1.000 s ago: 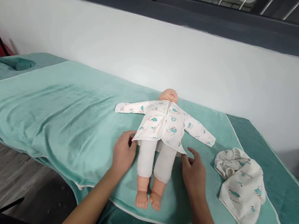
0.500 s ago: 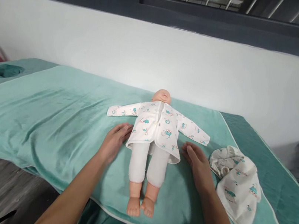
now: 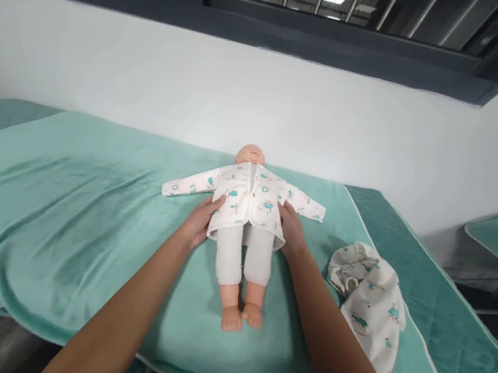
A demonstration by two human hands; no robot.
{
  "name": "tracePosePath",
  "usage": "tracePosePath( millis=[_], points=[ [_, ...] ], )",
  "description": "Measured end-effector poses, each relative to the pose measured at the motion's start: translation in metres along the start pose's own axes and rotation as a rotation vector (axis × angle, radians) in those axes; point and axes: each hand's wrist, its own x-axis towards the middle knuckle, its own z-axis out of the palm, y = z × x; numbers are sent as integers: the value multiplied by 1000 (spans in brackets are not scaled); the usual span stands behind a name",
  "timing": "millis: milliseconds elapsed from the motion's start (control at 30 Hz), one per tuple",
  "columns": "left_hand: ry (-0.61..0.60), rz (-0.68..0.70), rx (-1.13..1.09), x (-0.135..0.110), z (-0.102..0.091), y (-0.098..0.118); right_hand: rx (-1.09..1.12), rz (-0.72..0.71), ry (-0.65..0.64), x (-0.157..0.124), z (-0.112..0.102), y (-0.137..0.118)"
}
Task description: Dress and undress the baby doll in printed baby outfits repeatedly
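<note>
A baby doll (image 3: 228,255) lies on its back, its head toward the wall and its feet toward me. It has on a white printed jacket (image 3: 268,197), with both sleeves spread out sideways. My left hand (image 3: 199,220) holds the doll's waist on the left, thumb on the jacket and fingers hidden beneath. On the opposite side, my right hand (image 3: 292,227) grips the waist, its fingers partly tucked behind the jacket. The doll's white cloth legs and bare feet extend between my forearms.
Crumpled white printed baby clothing (image 3: 375,311) lies to the right of my right forearm. Under everything is a light green blanket (image 3: 89,188) over a darker green bed cover (image 3: 428,300). A white wall (image 3: 153,72) and a dark window frame (image 3: 344,48) stand behind.
Both hands have moved inward from beside the doll and now grip its waist. The doll's feet have shifted slightly, and the camera view has turned to the right.
</note>
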Motion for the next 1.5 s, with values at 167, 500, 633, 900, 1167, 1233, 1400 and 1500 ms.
tracePosePath(
  millis=[167,500,633,900,1167,1233,1400,1500],
  points=[
    [133,161,70,-8,-3,-9,-129,-97,-64,-22,-21,7],
    [216,527,771,-104,-15,-32,-1494,-172,-28,-121,-163,-46],
    [123,605,935,-140,-6,-45,-1526,-151,-149,-118,-174,-51],
    [-205,677,1106,-178,52,-2,-716,-6,-88,-103,-89,-127],
    [-67,741,1033,-165,91,60,116,-96,-340,-119,25,-195],
    [-6,733,1024,-165,83,85,-26,-218,-266,-117,29,-201],
    [66,840,788,-172,74,152,-355,-506,-396,-119,22,-223],
    [29,879,646,-177,81,182,-537,-562,-585,-124,22,-238]
  ],
)
